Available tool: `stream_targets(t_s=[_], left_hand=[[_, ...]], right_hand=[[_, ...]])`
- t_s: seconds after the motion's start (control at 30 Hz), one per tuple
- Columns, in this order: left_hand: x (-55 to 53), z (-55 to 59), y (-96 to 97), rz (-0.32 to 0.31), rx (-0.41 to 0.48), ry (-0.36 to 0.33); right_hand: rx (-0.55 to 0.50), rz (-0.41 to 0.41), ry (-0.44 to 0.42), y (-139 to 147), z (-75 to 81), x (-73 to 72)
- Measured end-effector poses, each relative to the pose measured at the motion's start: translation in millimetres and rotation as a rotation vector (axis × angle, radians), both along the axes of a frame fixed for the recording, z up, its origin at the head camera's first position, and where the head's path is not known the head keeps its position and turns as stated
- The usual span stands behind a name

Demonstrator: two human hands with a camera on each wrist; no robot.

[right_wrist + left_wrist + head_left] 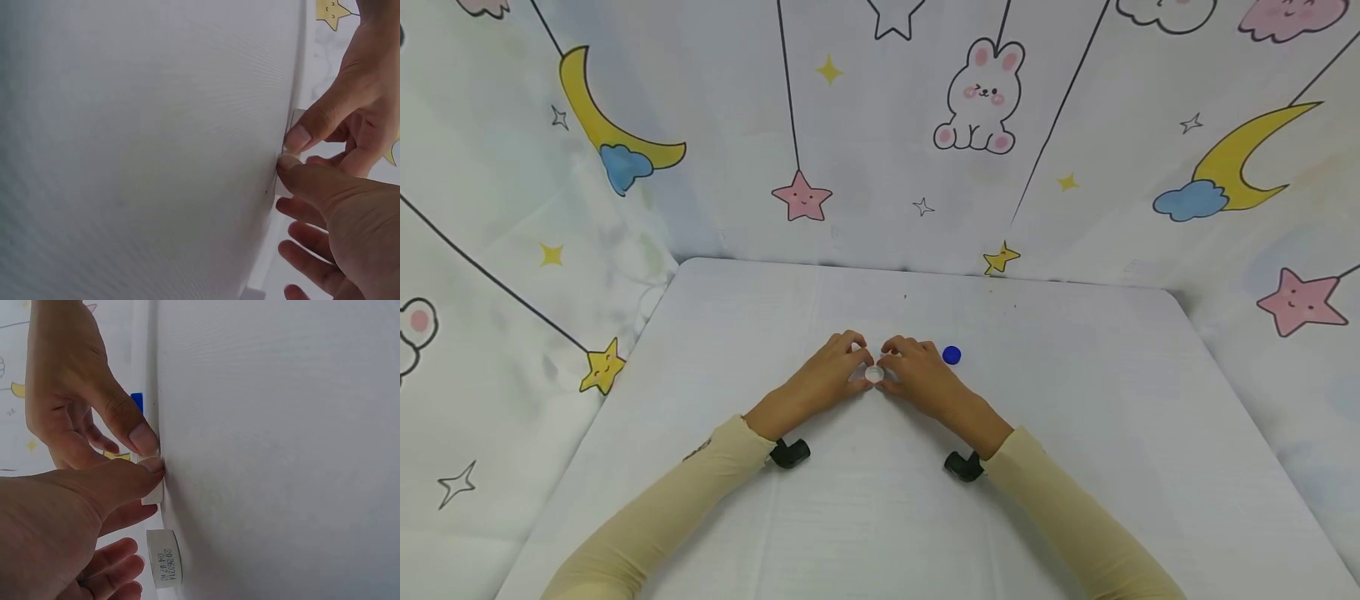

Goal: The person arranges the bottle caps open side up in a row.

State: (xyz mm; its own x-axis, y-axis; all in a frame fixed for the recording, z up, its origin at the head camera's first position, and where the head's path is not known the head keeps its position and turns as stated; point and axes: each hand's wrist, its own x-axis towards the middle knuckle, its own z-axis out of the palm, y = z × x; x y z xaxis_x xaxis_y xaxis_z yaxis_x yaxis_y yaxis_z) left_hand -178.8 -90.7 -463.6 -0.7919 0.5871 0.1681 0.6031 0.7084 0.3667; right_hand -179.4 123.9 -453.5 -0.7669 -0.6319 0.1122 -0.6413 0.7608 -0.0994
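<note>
Small white cap (874, 374) mid-worktop (880, 517), directly between left hand (826, 375) and right hand (921, 375); fingers of both pinch it, neither nearer. Round face up, no long axis. Blue cap (951, 355) just right of right hand; printed cap (164, 559) beside left fingers.

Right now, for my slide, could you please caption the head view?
Left hand and right hand pinch a round white cap between them, a blue cap lying beside the right hand.
</note>
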Motion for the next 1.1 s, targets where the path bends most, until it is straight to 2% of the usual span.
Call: stream_targets(t_s=[0.17, 0.3, 0.47, 0.67, 0.87, 1.1], left_hand=[[-0.1, 3.9, -0.3, -0.014, -0.002, 0.013], [-2.6, 11.2, 4.9, -0.024, -0.007, 0.032], [-11.3, 22.9, 21.6, -0.015, -0.066, 0.023], [-23.8, 33.2, 46.3, -0.014, -0.16, 0.001], [-37.7, 30.8, 66.1, -0.019, -0.245, -0.023], [-49.5, 25.5, 77.9, -0.017, -0.257, -0.065]], right_hand=[[-0.015, -0.012, -0.021, 4.1, 7.7, 1.9], [-0.03, -0.048, -0.031, 13.6, 17.6, -0.2], [-0.041, -0.119, -0.063, 29.4, 26.4, -8.6], [-0.029, -0.18, -0.104, 46.7, 26.5, -18.7], [-0.058, -0.197, -0.145, 58.8, 23.0, -22.3], [-0.074, -0.195, -0.16, 63.6, 18.8, -25.7]])
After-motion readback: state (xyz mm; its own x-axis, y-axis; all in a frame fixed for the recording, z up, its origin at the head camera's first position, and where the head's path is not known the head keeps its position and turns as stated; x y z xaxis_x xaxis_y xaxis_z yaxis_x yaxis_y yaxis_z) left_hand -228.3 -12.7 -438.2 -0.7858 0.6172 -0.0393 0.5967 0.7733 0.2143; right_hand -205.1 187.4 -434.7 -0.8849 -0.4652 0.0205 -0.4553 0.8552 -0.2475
